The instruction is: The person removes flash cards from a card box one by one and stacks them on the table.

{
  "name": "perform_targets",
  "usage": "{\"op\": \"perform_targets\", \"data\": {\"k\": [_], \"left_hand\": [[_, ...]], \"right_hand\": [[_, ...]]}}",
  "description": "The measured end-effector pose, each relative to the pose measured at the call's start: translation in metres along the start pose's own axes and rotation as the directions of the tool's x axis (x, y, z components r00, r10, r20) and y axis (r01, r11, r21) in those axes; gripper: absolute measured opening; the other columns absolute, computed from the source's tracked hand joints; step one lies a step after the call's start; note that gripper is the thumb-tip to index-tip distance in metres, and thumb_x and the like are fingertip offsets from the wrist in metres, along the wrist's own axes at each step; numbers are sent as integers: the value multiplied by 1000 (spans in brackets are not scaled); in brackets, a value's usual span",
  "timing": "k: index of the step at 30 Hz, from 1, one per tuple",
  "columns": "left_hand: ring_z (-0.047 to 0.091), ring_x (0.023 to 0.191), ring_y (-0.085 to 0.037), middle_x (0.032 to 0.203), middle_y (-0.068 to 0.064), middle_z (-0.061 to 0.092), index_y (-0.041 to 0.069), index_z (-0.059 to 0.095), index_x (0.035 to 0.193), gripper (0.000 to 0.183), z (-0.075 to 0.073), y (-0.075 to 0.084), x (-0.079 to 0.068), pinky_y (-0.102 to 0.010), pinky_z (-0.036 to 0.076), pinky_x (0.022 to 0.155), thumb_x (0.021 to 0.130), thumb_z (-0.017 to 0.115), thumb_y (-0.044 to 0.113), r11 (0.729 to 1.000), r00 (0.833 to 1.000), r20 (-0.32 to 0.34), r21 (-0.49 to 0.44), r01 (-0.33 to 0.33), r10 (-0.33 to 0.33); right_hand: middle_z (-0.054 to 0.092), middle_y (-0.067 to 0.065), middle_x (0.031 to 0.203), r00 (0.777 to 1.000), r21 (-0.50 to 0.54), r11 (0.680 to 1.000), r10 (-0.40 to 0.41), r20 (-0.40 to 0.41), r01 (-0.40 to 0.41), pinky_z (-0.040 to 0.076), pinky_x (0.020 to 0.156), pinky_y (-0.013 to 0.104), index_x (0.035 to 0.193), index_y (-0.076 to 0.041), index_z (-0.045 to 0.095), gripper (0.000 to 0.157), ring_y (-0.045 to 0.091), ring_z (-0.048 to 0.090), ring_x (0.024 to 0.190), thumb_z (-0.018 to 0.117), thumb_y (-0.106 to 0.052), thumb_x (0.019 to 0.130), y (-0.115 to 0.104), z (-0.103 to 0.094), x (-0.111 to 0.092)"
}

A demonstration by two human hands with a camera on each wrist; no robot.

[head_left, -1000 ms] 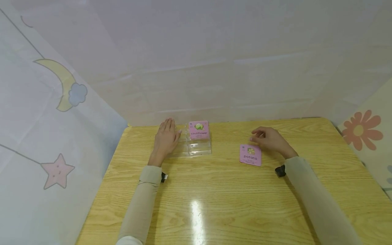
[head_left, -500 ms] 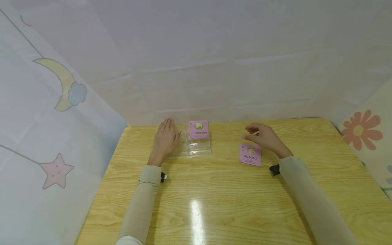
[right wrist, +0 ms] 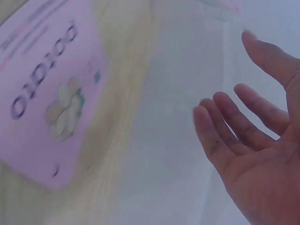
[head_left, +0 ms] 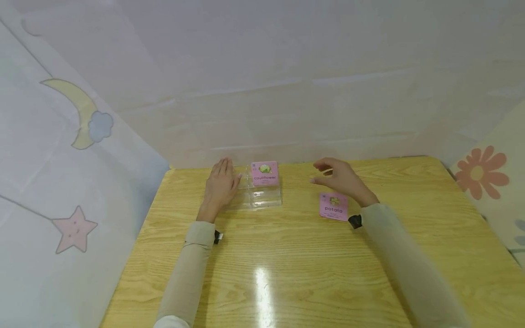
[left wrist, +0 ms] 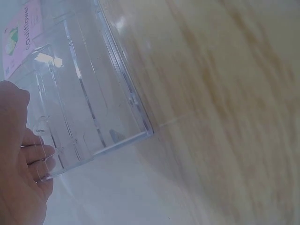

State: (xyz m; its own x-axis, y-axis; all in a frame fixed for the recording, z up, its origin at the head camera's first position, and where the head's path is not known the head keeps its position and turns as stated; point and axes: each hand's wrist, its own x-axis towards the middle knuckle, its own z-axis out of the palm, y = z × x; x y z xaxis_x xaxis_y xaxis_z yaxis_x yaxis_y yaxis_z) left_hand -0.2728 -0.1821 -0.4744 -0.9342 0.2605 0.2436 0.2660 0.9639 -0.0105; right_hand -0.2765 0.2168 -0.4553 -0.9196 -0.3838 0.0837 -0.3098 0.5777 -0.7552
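A clear plastic tiered card holder [head_left: 265, 198] stands at the back of the table. A pink cauliflower card [head_left: 265, 173] is propped on its upper right part. My left hand [head_left: 220, 187] rests along the holder's left side, fingers straight and thumb toward the tiers. In the left wrist view, the fingers [left wrist: 41, 157] lie at the edge of the clear plastic. My right hand [head_left: 338, 177] hovers just beyond a pink potato card [head_left: 333, 210] lying on the table. Nothing is in that hand; in the right wrist view its thumb and fingers are spread apart.
The wooden table [head_left: 246, 255] ends at a pale fabric wall [head_left: 262, 114] just behind the card holder. Side sheets with a star [head_left: 76, 230] and a flower [head_left: 481, 172] stand left and right.
My right hand has moved left and away from me, from beside the potato card to above its far edge. The left hand, holder and cards stay in place.
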Motion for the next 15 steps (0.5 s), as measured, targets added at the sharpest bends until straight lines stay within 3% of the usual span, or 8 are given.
{"op": "perform_targets", "data": {"k": [6,15], "left_hand": [[33,159,-38,167,-26,37,-9,30,161,69,1,-2,0,-47,24,136,115,34,42,1000,1000,2,1,0,0],[32,160,-38,168,-26,35,-8,28,161,70,3,-3,0,-46,22,137,115,33,43,1000,1000,5,-6,-6,6]], "right_hand": [[61,19,147,998,18,999,-37,41,36,51,116,59,145,-5,58,58,44,58,137,79,-27,96,-30,8,10],[53,19,159,993,-79,995,-59,101,67,50,118,59,155,-4,50,65,47,57,140,75,-27,99,-58,23,23]]}}
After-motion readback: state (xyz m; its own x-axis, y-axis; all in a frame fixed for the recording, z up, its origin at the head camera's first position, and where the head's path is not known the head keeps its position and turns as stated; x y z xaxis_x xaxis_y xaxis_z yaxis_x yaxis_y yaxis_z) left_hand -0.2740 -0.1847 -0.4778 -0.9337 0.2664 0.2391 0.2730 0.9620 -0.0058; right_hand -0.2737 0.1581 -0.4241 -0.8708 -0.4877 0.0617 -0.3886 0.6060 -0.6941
